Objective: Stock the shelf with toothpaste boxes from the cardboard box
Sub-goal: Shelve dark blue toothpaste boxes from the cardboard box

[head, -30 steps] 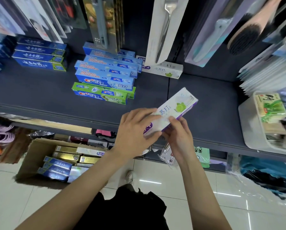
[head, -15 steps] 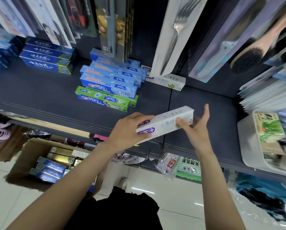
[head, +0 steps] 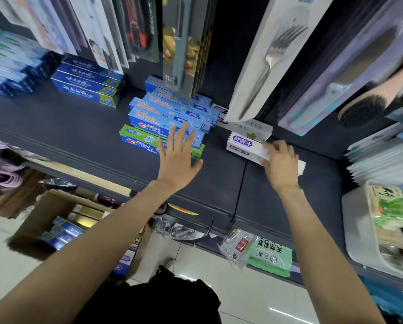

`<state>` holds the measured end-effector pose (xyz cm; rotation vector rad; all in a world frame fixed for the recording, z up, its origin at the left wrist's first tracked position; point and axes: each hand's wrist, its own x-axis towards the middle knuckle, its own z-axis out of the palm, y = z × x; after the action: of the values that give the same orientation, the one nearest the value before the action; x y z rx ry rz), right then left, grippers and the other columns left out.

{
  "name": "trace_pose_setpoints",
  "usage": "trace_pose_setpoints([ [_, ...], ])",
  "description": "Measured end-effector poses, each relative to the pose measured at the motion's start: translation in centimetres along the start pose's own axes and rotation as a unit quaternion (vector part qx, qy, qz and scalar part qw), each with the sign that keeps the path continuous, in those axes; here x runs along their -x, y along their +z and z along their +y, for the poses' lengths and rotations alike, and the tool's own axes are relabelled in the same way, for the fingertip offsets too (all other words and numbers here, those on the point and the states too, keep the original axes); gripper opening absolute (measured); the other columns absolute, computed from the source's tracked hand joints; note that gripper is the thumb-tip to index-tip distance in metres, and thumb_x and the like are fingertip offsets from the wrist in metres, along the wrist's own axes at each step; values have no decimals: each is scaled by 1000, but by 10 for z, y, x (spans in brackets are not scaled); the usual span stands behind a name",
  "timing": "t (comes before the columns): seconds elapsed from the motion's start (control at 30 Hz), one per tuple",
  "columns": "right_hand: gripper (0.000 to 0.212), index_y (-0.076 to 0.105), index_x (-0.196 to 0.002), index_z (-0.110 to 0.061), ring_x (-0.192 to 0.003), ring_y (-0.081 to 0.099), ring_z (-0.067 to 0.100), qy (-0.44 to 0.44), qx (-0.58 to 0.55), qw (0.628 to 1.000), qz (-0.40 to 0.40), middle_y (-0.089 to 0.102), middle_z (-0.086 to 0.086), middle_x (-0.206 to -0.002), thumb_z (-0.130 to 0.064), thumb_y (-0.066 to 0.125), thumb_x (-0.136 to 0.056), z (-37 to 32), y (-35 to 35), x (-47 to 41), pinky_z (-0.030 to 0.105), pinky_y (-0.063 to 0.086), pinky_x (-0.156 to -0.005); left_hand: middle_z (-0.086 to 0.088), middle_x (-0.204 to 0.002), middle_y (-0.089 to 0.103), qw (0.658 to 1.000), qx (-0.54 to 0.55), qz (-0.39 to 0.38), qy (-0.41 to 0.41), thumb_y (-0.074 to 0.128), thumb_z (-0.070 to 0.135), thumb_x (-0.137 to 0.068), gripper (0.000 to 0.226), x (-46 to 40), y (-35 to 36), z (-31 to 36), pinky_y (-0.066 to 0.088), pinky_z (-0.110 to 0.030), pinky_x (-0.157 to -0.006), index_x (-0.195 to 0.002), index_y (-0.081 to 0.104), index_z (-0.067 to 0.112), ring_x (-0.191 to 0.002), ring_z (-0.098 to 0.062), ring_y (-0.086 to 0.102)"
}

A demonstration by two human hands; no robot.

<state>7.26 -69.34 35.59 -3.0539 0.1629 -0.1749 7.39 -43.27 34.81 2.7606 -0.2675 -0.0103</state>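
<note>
A white and purple toothpaste box (head: 245,145) lies on the dark shelf (head: 78,127), in front of another white box (head: 254,129) at the back. My right hand (head: 281,163) rests on its right end, fingers curled over it. My left hand (head: 178,157) hovers with spread fingers and holds nothing, above the green boxes (head: 139,140) and just in front of the light blue stack (head: 167,113). The cardboard box (head: 43,213) stands on the floor at lower left, with blue and gold toothpaste boxes (head: 69,228) inside.
Dark blue boxes (head: 88,85) are stacked at the shelf's left. Hanging cards with a fork (head: 266,64), a utensil (head: 181,43) and a brush (head: 371,101) overhang the shelf. A white bin (head: 359,230) sits at the right. Packets (head: 268,253) hang below the shelf edge.
The white and purple box went from both hands in the air down onto the shelf. My left hand let go of it and moved left with its fingers spread; my right hand stays on the box.
</note>
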Motion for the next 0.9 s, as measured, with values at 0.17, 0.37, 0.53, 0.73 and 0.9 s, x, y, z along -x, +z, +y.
trace_pose_setpoints([
  [0.17, 55, 46, -137, -11, -119, 39, 41, 17, 31, 999, -21, 43, 20, -134, 5, 53, -85, -17, 36, -62, 48, 28, -109, 7, -159, -14, 994, -43, -100, -17, 49, 41, -93, 80, -5, -1, -31, -2, -61, -113, -151, -4, 27, -147, -20, -8],
  [0.37, 49, 59, -120, -7, -107, 52, 39, 30, -41, 997, 65, 57, 19, -114, 5, 62, -73, -67, 58, -24, 48, 39, -93, 7, -159, 1, 994, 67, -81, 10, 57, 25, -90, 73, 1, -8, -42, 12, -52, -117, -150, 16, 28, -146, -20, 2],
  [0.53, 30, 66, -110, -12, -93, 58, 33, -35, -237, 970, 47, 63, 10, -105, -9, 55, -82, -122, 58, 80, 41, 50, -82, 2, -117, 63, 976, 196, 92, 20, 58, 17, -89, 32, 50, -25, -70, 40, -31, -99, -121, 59, 17, -112, -18, 51],
  [0.73, 18, 66, -105, -20, -81, 65, 20, -58, -306, 935, -168, 69, 0, -99, -18, 54, -92, -195, 64, 183, 38, 54, -68, 9, -56, 51, 963, 218, 91, -130, 46, 36, -88, 26, 149, -40, -169, 32, -11, -51, -95, 65, 20, -48, -8, 46],
  [0.9, 23, 62, -114, -24, -93, 62, 20, -36, -264, 919, -291, 66, -1, -105, -19, 51, -94, -268, 102, 213, 33, 48, -74, -7, -83, 69, 943, 159, -164, -241, 57, 25, -91, 21, 194, -23, -303, 50, -37, -73, -111, 61, 19, -79, -26, 64],
])
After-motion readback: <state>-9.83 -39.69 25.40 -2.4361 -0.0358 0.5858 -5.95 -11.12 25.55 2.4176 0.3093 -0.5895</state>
